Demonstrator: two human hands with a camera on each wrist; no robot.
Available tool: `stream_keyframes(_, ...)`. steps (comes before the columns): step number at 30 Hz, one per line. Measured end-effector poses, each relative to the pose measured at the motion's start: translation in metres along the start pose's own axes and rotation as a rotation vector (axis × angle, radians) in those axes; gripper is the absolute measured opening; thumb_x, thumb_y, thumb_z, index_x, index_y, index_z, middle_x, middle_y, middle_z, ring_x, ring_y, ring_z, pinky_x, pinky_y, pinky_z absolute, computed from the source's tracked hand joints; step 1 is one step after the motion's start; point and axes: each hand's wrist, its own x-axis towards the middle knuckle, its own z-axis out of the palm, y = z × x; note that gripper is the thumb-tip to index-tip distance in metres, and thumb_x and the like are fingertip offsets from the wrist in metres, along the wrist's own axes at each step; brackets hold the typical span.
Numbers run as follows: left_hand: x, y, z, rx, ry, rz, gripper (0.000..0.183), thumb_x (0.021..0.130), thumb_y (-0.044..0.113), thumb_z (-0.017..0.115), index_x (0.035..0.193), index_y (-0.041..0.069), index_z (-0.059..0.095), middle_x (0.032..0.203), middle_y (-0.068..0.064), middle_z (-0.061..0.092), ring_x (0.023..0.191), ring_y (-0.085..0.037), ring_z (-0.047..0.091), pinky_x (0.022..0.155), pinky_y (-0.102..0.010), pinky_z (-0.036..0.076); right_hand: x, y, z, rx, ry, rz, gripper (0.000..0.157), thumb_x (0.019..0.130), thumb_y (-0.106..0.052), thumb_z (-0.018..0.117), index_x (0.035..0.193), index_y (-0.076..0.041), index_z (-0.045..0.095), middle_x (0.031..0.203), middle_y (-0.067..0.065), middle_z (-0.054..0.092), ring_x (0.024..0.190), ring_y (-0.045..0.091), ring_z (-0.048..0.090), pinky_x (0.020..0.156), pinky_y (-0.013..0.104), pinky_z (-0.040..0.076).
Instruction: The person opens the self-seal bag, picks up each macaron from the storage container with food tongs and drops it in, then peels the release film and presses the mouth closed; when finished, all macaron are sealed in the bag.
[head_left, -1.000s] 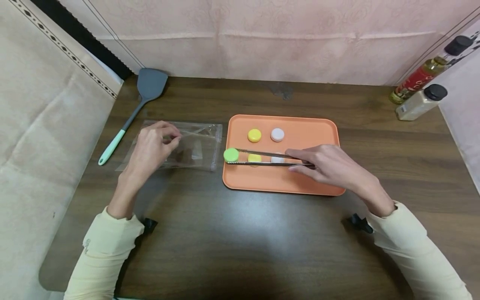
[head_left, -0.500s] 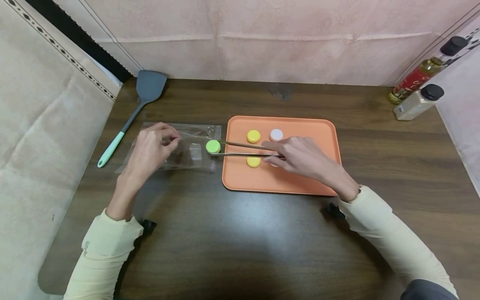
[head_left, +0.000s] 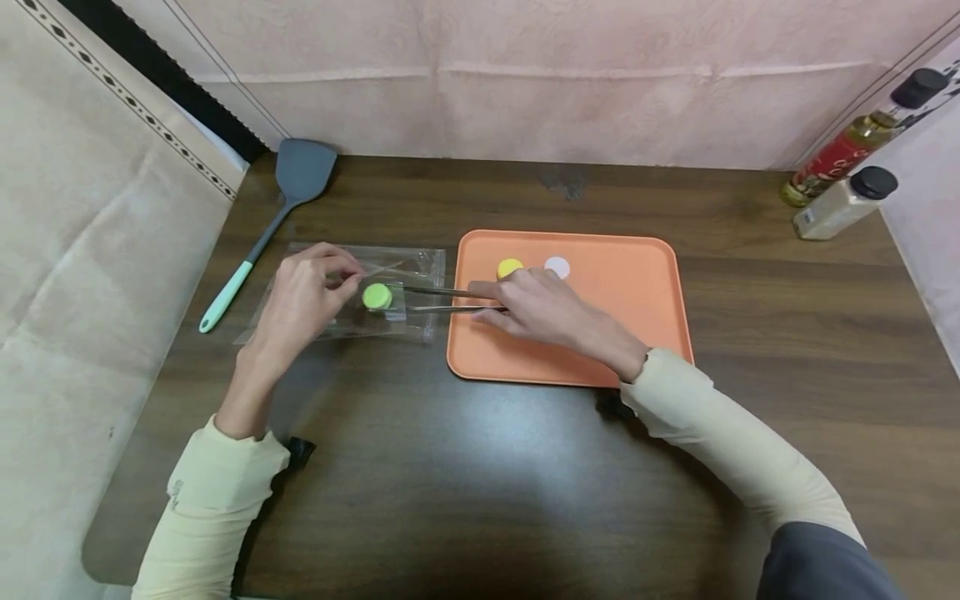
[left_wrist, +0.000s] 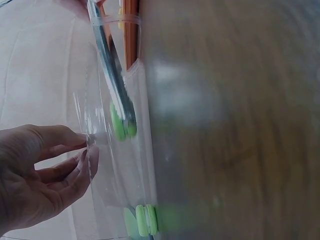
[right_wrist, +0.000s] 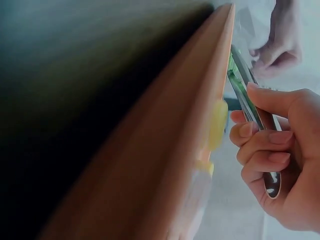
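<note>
My left hand [head_left: 303, 296] pinches the upper film of a clear plastic bag [head_left: 420, 329] and lifts it. Metal tongs [head_left: 442, 292], gripped in my right hand [head_left: 540, 312], hold a green macaron [head_left: 377, 297] at their tips. Through the film in the left wrist view, the held macaron appears within the bag, while a second green macaron [left_wrist: 146, 220] lies lower down. On the orange tray [head_left: 630, 283], a yellow macaron [head_left: 510, 267] and a white macaron [head_left: 557, 267] sit in the back row. My right hand covers the tray's middle.
A grey spatula [head_left: 277, 221] with a mint handle lies left of the bag. At the back right stand an oil bottle [head_left: 840, 158] and a black-capped jar [head_left: 843, 204]. Pale cloth [head_left: 525, 92] hangs behind the wooden table [head_left: 480, 483].
My right hand has moved left with the tongs, carrying the green macaron from the tray's left edge into the bag's area. The left hand has stayed in place, pinching the film.
</note>
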Motion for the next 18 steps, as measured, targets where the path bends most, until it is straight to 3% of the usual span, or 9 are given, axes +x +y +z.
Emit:
stream_keyframes(8,0.000,0.001,-0.001,-0.009,0.004,-0.002,0.009,0.101,-0.003,0.075,0.099,-0.009,0.082,0.110,-0.027,0.075,0.089,-0.039,0.076,0.079,-0.059,0.065,0.027,-0.017,0.010,0.025,-0.035,-0.023,0.039,0.110,-0.035,0.070,0.138,-0.009,0.076,0.069,0.003,0.071,0.054,0.011,0.056,0.048,0.026,0.031)
stream_keyframes(15,0.001,0.001,-0.001,0.004,-0.006,-0.006,0.010,0.101,-0.002,0.074,0.099,-0.009,0.081,0.110,-0.027,0.075,0.086,-0.040,0.076,0.076,-0.058,0.065,0.047,-0.033,0.020,0.036,-0.092,-0.030,0.047,0.111,-0.039,0.067,0.146,-0.008,0.070,0.056,-0.006,0.040,0.047,0.007,0.039,0.047,0.023,0.025)
stream_keyframes(18,0.001,0.002,-0.001,0.019,-0.012,-0.012,0.010,0.101,-0.001,0.075,0.099,-0.009,0.082,0.110,-0.027,0.075,0.085,-0.039,0.075,0.074,-0.057,0.064,0.054,-0.038,0.023,0.047,-0.117,-0.015,0.050,0.112,-0.041,0.065,0.151,-0.009,0.067,0.056,-0.007,0.034,0.045,0.007,0.032,0.045,0.023,0.024)
